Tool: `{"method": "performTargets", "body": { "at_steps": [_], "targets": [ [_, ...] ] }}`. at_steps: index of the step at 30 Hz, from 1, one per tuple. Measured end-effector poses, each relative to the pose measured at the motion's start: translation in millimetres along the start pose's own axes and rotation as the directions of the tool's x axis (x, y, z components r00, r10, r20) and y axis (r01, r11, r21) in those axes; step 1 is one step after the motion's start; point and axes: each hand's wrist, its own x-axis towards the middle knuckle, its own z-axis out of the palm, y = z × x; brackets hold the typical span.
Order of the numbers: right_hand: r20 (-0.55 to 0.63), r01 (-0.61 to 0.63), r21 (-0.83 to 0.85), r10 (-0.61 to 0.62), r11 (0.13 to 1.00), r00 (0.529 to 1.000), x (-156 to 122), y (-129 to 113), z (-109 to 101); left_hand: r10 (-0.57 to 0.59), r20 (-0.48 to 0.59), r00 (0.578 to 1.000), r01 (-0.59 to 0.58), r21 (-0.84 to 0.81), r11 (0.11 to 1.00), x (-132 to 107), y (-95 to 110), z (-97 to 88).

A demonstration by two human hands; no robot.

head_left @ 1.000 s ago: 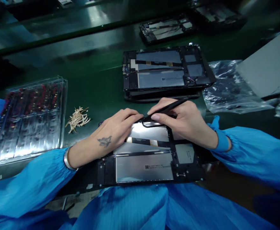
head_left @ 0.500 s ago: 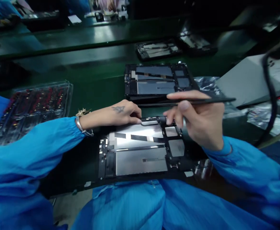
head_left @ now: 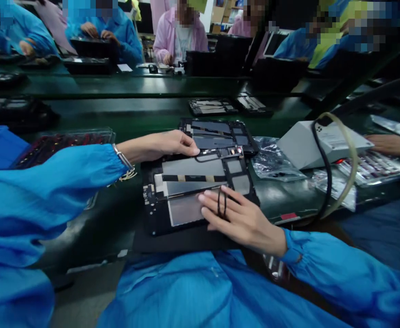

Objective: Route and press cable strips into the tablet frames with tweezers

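Note:
An opened tablet [head_left: 189, 212] lies in front of me, showing its silver plates, black frame and a taped dark strip [head_left: 193, 178]. At its far edge, the thumb and forefinger of my left hand [head_left: 174, 142] are pinched beside a thin black cable [head_left: 208, 158]; the exact grip point is hard to see. My right hand [head_left: 236, 216] rests over the near right part of the tablet, fingers stretched out and their tips on the plate. Slim black tweezers [head_left: 222, 202] cross its fingers, held in the hand.
Behind lies a second opened tablet [head_left: 217, 129]. Bagged parts [head_left: 275, 159] and a grey box [head_left: 319, 143] with cables stand right. A clear tray [head_left: 63, 143] and blue bin [head_left: 2, 145] are left. Co-workers sit across the green bench [head_left: 125, 105]; another hand [head_left: 389, 146] shows right.
My right hand has come down from the tablet's far right corner onto its near part, fingers now stretched out. My left hand stays at the far edge. The camera has tilted up.

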Motion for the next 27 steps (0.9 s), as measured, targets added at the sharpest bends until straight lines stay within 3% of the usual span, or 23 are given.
{"method": "performTargets", "body": {
  "at_steps": [2,4,6,7,8,10,11,12,13,17,20,23,27],
  "targets": [
    [-0.078,0.018,-0.028,-0.020,0.999,0.997,-3,12,-5,0.007,-0.049,0.999,-0.010,-0.053,0.999,-5,6,-0.7],
    [-0.212,0.020,0.069,-0.005,0.997,0.977,-5,22,-12,0.043,-0.111,0.993,-0.053,-0.089,0.995,-12,8,2.4],
    [-0.334,-0.047,0.236,0.126,0.971,0.934,-5,26,-19,0.105,-0.174,0.979,-0.135,-0.171,0.976,-23,8,10.1],
    [-0.400,-0.135,0.311,0.258,0.941,0.879,-4,26,-21,0.131,-0.190,0.973,-0.175,-0.239,0.955,-30,7,15.5],
    [-0.469,-0.235,0.384,0.408,0.893,0.784,-1,25,-23,0.158,-0.198,0.967,-0.216,-0.318,0.923,-38,6,21.5],
    [-0.568,-0.363,0.553,0.658,0.750,0.494,7,20,-24,0.217,-0.216,0.952,-0.293,-0.435,0.852,-54,6,34.0],
    [-0.562,-0.368,0.648,0.745,0.667,0.359,12,17,-25,0.245,-0.225,0.943,-0.323,-0.446,0.835,-62,6,39.7],
    [-0.514,-0.341,0.738,0.812,0.583,0.275,17,14,-25,0.269,-0.242,0.932,-0.351,-0.425,0.834,-69,7,44.7],
    [-0.439,-0.304,0.813,0.866,0.496,0.239,22,11,-26,0.286,-0.267,0.920,-0.374,-0.384,0.844,-75,9,49.0],
    [-0.083,-0.274,0.952,0.977,0.137,0.199,30,3,-32,0.267,-0.375,0.888,-0.368,-0.231,0.901,-82,10,59.0],
    [0.100,-0.273,0.960,0.983,-0.055,0.153,29,-2,-36,0.234,-0.417,0.878,-0.361,-0.255,0.897,-77,3,62.1],
    [0.205,-0.274,0.947,0.972,-0.167,0.116,30,-6,-39,0.152,-0.424,0.893,-0.325,-0.372,0.869,-70,-4,64.0],
    [0.280,-0.256,0.938,0.946,-0.235,0.161,32,-9,-41,0.055,-0.390,0.919,-0.251,-0.473,0.845,-65,-9,64.9]
  ]
}}
